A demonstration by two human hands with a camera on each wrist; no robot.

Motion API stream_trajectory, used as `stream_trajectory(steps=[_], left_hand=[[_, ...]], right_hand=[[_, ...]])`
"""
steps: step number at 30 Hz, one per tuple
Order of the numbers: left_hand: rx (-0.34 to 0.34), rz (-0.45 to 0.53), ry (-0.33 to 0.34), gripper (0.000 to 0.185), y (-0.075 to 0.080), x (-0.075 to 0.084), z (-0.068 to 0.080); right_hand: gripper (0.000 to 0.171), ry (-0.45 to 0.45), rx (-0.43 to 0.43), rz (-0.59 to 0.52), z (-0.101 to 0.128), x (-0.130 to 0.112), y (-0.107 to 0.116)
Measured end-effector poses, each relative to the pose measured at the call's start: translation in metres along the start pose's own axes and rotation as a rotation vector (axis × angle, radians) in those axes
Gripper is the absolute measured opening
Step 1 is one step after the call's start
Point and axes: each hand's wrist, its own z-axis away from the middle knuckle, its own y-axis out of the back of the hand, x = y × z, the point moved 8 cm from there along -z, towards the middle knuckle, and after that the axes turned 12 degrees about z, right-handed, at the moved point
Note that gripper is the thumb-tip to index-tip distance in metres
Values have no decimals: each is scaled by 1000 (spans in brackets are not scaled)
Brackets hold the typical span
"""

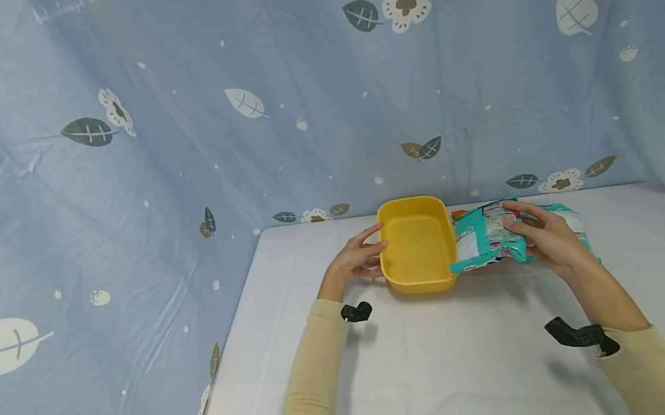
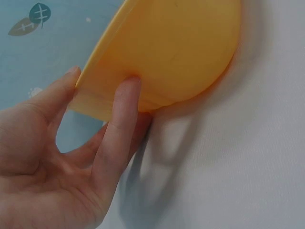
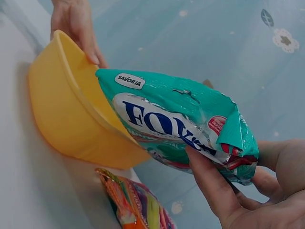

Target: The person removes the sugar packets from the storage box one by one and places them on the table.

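Observation:
A yellow plastic basin (image 1: 415, 242) stands on the table near the back. At its left side, my left hand (image 1: 358, 258) touches the outer wall with extended fingers; in the left wrist view the fingertips (image 2: 127, 90) lie against the basin's wall and rim. My right hand (image 1: 548, 238) pinches a teal snack bag (image 3: 167, 119) printed "SAVORIA" and "FOX". This bag is held just right of the basin, one corner by the rim. Behind the right hand lies another teal package (image 1: 574, 215), partly hidden.
An orange, colourful packet (image 3: 136, 202) lies right of the basin, mostly hidden in the head view by the held bag. A white cloth covers the table (image 1: 449, 365). Blue patterned curtain (image 1: 320, 99) hangs behind and along the left.

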Motion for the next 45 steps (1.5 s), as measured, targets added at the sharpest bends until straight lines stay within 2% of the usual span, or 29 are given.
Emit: stream_trajectory(steps=[8,17,29,39,45], left_hand=[[9,-32,15,57,0,-1,0],[12,-24,13,57,0,0,-1],[10,-26,13,57,1,1,0],[14,-34,13,57,2,0,0],[14,-25,7,58,1,2,1]], right_hand=[[60,-5,-8,24,5,3,3],[62,-29,6,23,8,14,8],[59,-17,-39,-60,13,19,6],[60,-39,-14,109,16,30,6],[61,-39,-16,112,17,33,6]])
